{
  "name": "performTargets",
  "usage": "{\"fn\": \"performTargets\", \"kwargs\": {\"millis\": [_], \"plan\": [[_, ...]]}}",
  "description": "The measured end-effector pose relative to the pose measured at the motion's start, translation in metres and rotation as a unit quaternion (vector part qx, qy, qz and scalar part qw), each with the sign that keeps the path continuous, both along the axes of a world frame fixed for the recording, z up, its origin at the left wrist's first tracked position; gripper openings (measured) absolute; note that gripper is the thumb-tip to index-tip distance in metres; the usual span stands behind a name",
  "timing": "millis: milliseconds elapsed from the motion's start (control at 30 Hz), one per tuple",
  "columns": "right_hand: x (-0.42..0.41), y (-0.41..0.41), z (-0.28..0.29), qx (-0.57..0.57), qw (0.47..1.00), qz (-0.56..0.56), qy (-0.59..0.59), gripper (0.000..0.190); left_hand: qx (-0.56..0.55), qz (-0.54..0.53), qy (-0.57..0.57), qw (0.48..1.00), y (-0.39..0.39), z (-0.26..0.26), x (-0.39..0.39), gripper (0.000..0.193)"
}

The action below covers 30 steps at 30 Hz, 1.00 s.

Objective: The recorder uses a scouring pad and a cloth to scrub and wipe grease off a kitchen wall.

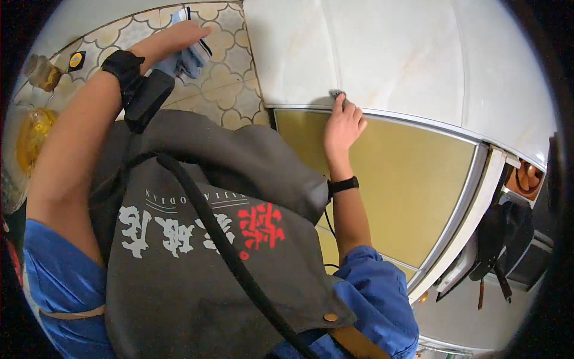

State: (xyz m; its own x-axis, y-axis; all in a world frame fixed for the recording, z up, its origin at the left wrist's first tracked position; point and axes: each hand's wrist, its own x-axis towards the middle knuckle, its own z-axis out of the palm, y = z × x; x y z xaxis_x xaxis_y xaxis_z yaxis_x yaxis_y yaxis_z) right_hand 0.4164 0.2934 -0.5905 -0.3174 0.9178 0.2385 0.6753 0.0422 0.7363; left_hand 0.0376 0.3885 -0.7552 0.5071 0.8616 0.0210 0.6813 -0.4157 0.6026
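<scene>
My left hand (190, 35) is over a bunched light-blue cloth (193, 63) with dark and white stripes, on patterned tiles. The fingers point away, and I cannot tell whether they grip the cloth. A black strap with a black box (148, 101) is on my left wrist. My right hand (344, 124) reaches to the lower edge of a glossy white panel (394, 58). Its index fingertip presses a small grey mottled pad (335, 94) against that panel, while the other fingers are curled. The pad's material is too small to tell.
A yellowish panel (394, 179) in a metal frame lies below the white one. A jar (42, 74) and a yellow oil bottle (36, 139) stand at far left. At right are an orange-brown container (523, 179) and dark hanging things (497, 238). A dark apron (202, 278) covers my front.
</scene>
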Motion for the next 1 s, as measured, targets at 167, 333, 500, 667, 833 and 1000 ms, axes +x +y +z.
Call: {"fn": "performTargets", "kwargs": {"millis": [167,333,500,667,833,1000], "plan": [[-0.001,-0.012,-0.002,-0.026,0.997,-0.066,-0.012,0.041,0.027,0.017,-0.112,0.993,-0.002,-0.019,0.007,0.028],[-0.001,-0.005,-0.002,-0.001,1.0,-0.023,0.009,0.04,-0.018,0.015,-0.088,0.996,-0.004,-0.002,0.004,0.026],[0.002,-0.011,-0.005,-0.001,0.998,-0.055,0.015,0.039,-0.047,0.029,-0.085,0.995,-0.005,0.004,0.003,0.026],[-0.006,-0.001,0.005,0.03,1.0,0.009,-0.002,0.039,-0.125,0.094,-0.063,0.986,-0.001,-0.002,0.006,0.032],[0.005,-0.004,0.001,0.008,1.0,0.016,-0.018,0.038,-0.147,0.141,-0.197,0.959,-0.009,-0.006,0.012,0.045],[-0.007,0.007,0.038,0.051,0.997,0.018,-0.048,0.037,-0.159,0.072,-0.122,0.977,-0.013,0.021,0.009,0.052]]}}
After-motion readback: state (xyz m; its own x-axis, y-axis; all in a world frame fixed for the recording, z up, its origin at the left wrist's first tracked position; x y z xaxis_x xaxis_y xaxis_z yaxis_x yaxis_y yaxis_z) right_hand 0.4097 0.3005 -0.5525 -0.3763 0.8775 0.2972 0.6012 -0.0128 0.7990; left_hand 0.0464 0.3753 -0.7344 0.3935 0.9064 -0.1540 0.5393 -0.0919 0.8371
